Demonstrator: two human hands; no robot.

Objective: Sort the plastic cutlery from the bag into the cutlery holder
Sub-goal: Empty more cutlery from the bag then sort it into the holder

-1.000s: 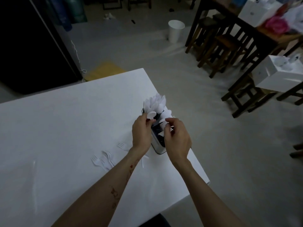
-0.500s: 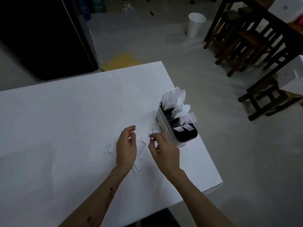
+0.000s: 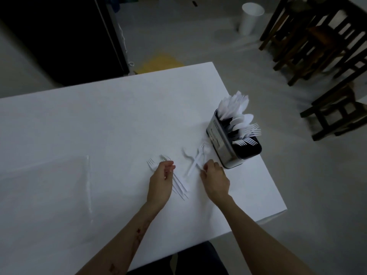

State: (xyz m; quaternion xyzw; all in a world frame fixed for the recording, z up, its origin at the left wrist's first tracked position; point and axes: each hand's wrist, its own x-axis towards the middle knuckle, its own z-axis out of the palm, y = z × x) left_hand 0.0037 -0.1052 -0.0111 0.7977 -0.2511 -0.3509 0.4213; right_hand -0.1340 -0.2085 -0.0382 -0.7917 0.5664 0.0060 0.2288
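The metal cutlery holder [image 3: 222,147] stands near the table's right edge, with white plastic knives, spoons and forks upright in its black compartments. Loose white cutlery lies on the table in front of it. One fork [image 3: 151,162] lies left of my left hand. A small bundle of cutlery [image 3: 180,186] lies partly under that hand. A crossed fork and spoon [image 3: 197,158] lie beside the holder. My left hand [image 3: 160,181] hovers over the bundle with curled fingers, and whether it grips a piece is unclear. My right hand [image 3: 215,179] has its fingertips at the handle ends of the crossed pair.
A flat clear plastic bag [image 3: 49,185] lies on the white table [image 3: 99,120] at the left. The table's right edge and near corner are close to the holder. On the floor beyond stand a white bucket [image 3: 250,16] and dark wooden stools [image 3: 317,46].
Both hands have left the holder and come down to the loose cutlery on the table. The view has shifted, so the holder now sits further right.
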